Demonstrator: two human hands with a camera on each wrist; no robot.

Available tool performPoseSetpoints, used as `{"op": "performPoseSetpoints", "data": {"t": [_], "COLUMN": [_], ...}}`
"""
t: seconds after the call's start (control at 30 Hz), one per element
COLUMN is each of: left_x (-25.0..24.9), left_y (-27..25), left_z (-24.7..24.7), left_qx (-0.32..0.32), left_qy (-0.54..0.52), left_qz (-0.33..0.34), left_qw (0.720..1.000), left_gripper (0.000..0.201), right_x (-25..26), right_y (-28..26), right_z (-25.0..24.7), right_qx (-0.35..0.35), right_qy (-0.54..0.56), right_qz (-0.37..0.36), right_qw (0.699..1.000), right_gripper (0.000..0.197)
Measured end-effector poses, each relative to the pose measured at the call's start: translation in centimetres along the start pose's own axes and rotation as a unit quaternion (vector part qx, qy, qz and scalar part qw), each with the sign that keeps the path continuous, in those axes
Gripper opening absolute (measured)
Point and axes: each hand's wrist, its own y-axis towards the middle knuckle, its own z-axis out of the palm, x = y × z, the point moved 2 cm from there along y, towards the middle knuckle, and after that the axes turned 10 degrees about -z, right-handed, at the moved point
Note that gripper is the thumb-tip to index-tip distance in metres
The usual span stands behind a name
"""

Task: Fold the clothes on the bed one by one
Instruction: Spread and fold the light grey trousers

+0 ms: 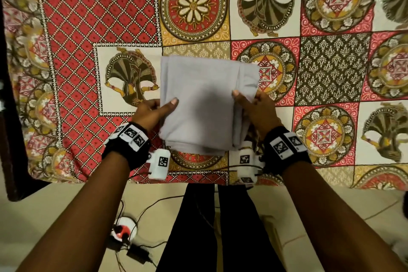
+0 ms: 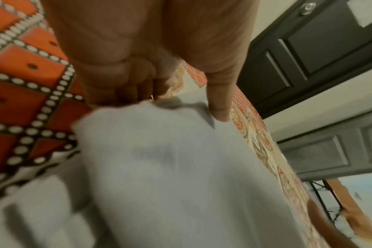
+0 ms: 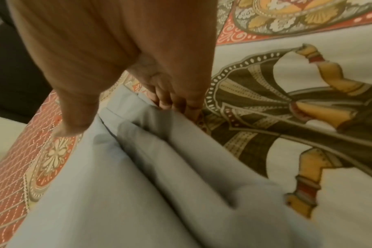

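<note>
So there's a grey garment [image 1: 203, 104] folded into a thick rectangle, sitting near the front edge of the bed [image 1: 331, 73], roughly mid-way along it, on the patterned bedspread [image 1: 99, 17]. Both hands are on it. The left hand [image 1: 152, 111] pinches the left side, thumb flat on top and the other fingers curled underneath. The left wrist view shows the same thing: thumb pressed on the cloth [image 2: 181, 167], fingers [image 2: 125, 87] bunched at the edge. The right hand [image 1: 256, 108] clamps the right side the same way, thumb on top, fingers [image 3: 176, 100] tucked under the stacked layers [image 3: 138, 167]. The near end of the fold looks slightly lifted off the bedspread, though it's hard to be sure. Down on the floor [image 1: 66, 216] there's a white and red round plug thing [image 1: 123, 227] with cables.
</note>
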Motion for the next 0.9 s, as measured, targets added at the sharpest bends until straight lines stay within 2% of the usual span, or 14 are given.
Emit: {"op": "performPoseSetpoints", "data": {"t": [0.1, 0.17, 0.27, 0.33, 0.4, 0.5, 0.6, 0.67, 0.77, 0.8, 0.9], "left_x": [-1.4, -2.0, -2.2, -1.7, -1.4, -1.4, -2.1, -2.4, -2.5, -1.9, 1.0], "left_y": [-0.8, -1.2, -2.5, -3.5, -4.9, -9.3, -17.0, -24.4, -36.3, -40.4, -49.9], "left_z": [0.6, 0.6, 0.7, 0.5, -0.1, -2.6, -6.7, -10.5, -15.2, -16.3, -18.9], "left_qx": [0.081, 0.107, 0.134, 0.145, 0.126, 0.056, 0.031, -0.002, -0.064, -0.094, -0.197], "left_qy": [-0.090, -0.092, -0.112, -0.127, -0.140, -0.194, -0.269, -0.321, -0.366, -0.382, -0.413], "left_qz": [-0.050, -0.055, -0.053, -0.047, -0.037, -0.024, 0.008, 0.055, 0.177, 0.206, 0.249], "left_qw": [0.991, 0.989, 0.983, 0.980, 0.981, 0.979, 0.963, 0.946, 0.911, 0.896, 0.854], "left_gripper": [0.045, 0.043, 0.034, 0.028, 0.021, 0.021, 0.037, 0.039, 0.023, 0.024, 0.049], "right_x": [0.2, 0.3, 0.4, 0.5, 1.2, 5.2, 12.5, 19.0, 28.3, 30.7, 35.8], "right_y": [0.9, 1.2, 0.8, -0.2, -1.0, -3.5, -7.4, -11.5, -18.4, -21.2, -28.4], "right_z": [0.9, 1.4, 1.6, 1.8, 2.4, 3.8, 5.3, 6.6, 8.4, 9.0, 11.2], "right_qx": [0.024, 0.040, 0.040, 0.042, 0.054, 0.102, 0.181, 0.226, 0.293, 0.323, 0.377], "right_qy": [0.035, 0.043, 0.062, 0.075, 0.083, 0.118, 0.134, 0.136, 0.145, 0.136, 0.094], "right_qz": [0.043, 0.053, 0.059, 0.062, 0.074, 0.085, 0.040, -0.008, -0.106, -0.141, -0.238], "right_qw": [0.998, 0.997, 0.996, 0.994, 0.992, 0.984, 0.974, 0.965, 0.939, 0.926, 0.890], "right_gripper": [0.046, 0.050, 0.033, 0.029, 0.040, 0.051, 0.069, 0.079, 0.069, 0.065, 0.075]}}
